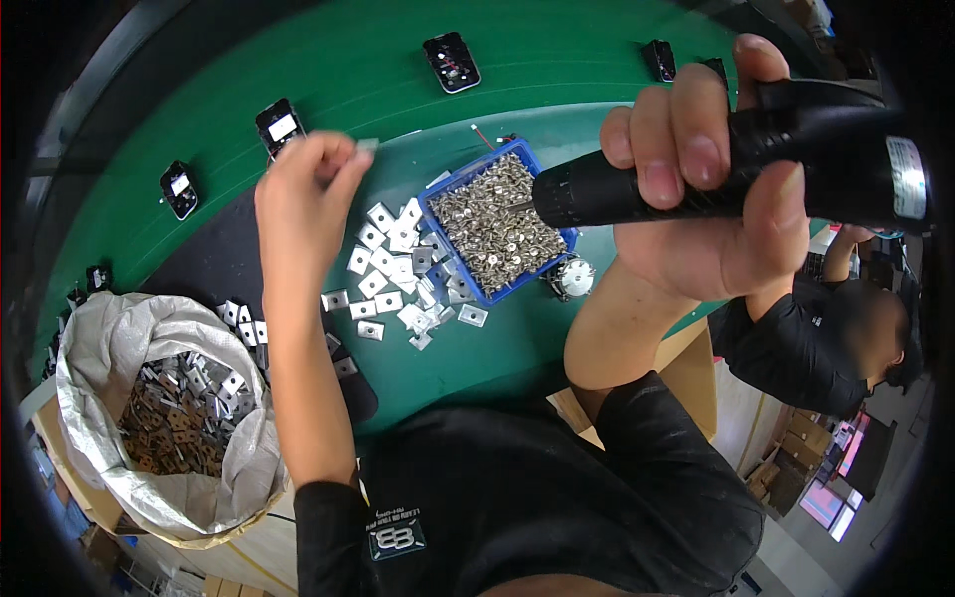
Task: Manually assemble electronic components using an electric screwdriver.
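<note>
My right hand (696, 189) is wrapped round a black electric screwdriver (577, 191). Its thin bit reaches over a blue tray (465, 261) heaped with silvery screws (497, 214). At the left, my left hand (310, 184) is pinched and slightly blurred, with a small pale metal plate (367, 145) at its fingertips. Behind that hand is a black device with a white patch (281, 123), partly covered by the fingers. Loose square metal plates with holes (401, 267) lie scattered between my left forearm and the tray. A round silvery motor-like part (575, 278) sits against the tray's near right side.
More black devices (452, 63) stand along the green belt (368, 70) at the far side. A white woven sack (99, 398) of metal plates stands at the left. Another person (821, 338) in black is at the right, near an open cardboard box (689, 378).
</note>
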Action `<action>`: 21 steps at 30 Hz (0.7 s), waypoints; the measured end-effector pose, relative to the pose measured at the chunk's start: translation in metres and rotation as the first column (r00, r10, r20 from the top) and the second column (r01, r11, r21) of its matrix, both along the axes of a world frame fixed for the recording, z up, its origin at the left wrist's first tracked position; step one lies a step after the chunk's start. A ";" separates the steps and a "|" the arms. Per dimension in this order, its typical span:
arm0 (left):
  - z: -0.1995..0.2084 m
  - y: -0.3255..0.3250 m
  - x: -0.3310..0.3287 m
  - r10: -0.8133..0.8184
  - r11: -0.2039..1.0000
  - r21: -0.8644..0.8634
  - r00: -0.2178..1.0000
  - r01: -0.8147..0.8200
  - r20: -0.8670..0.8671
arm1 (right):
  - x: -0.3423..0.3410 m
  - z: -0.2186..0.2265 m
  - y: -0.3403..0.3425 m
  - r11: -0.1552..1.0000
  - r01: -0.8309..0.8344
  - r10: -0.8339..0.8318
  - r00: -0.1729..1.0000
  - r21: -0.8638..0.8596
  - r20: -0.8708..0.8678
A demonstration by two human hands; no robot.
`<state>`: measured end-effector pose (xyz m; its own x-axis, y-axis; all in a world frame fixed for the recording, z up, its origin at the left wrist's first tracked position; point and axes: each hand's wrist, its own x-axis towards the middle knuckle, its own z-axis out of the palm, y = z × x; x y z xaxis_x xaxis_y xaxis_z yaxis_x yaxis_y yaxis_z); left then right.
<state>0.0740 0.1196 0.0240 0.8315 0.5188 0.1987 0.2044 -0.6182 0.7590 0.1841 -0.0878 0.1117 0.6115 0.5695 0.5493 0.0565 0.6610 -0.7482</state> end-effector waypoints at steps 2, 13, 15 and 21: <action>0.001 0.006 0.034 -0.034 0.999 0.024 0.999 0.033 0.012 | -0.006 0.004 -0.002 0.999 0.037 -0.037 0.998 -0.014 -0.055; -0.024 0.014 0.118 -0.186 0.942 0.280 0.982 0.188 -0.031 | 0.001 0.017 -0.021 0.953 0.185 -0.206 0.976 -0.242 -0.065; -0.030 0.012 0.122 -0.191 0.940 0.285 0.981 0.189 -0.023 | 0.003 0.018 -0.024 0.942 0.209 -0.231 0.971 -0.263 -0.058; -0.040 0.006 0.133 -0.159 0.944 0.282 0.985 0.170 -0.063 | 0.005 0.017 -0.027 0.953 0.166 -0.199 0.974 -0.255 -0.109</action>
